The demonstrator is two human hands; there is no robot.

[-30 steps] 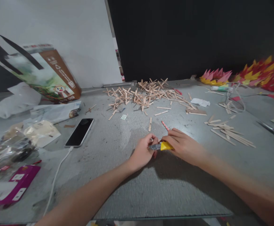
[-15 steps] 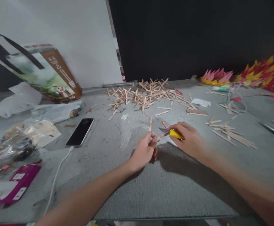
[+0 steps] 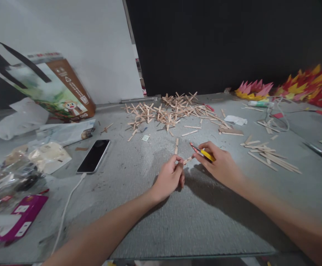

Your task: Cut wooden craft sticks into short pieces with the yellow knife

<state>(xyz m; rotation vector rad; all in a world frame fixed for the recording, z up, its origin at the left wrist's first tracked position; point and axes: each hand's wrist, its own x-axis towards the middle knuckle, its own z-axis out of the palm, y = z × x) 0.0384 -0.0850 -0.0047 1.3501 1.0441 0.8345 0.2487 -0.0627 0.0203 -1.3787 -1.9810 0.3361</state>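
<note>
My left hand [image 3: 168,178] rests on the grey table [image 3: 194,221], its thumb and fingers pinched on the near end of a short wooden stick piece [image 3: 188,160]. My right hand [image 3: 222,164] is closed round a yellow utility knife [image 3: 205,153], and its fingertips touch the far end of the same stick piece. The knife's tip points up and left, close to a small pink striped stick [image 3: 193,146]. One loose wooden stick [image 3: 176,146] lies just beyond my left hand.
A heap of small glued stick crosses [image 3: 166,110] lies at the back middle. Loose sticks [image 3: 269,155] lie to the right, near red and yellow paper shapes [image 3: 302,88]. A phone [image 3: 93,155] on a white cable, plastic bags, a magenta box [image 3: 19,220] and a paper bag [image 3: 52,88] crowd the left.
My right hand lifted the knife away from my left hand, up and to the right, then came partly back to touch the stick piece. My left hand stayed pinched, shifting slightly.
</note>
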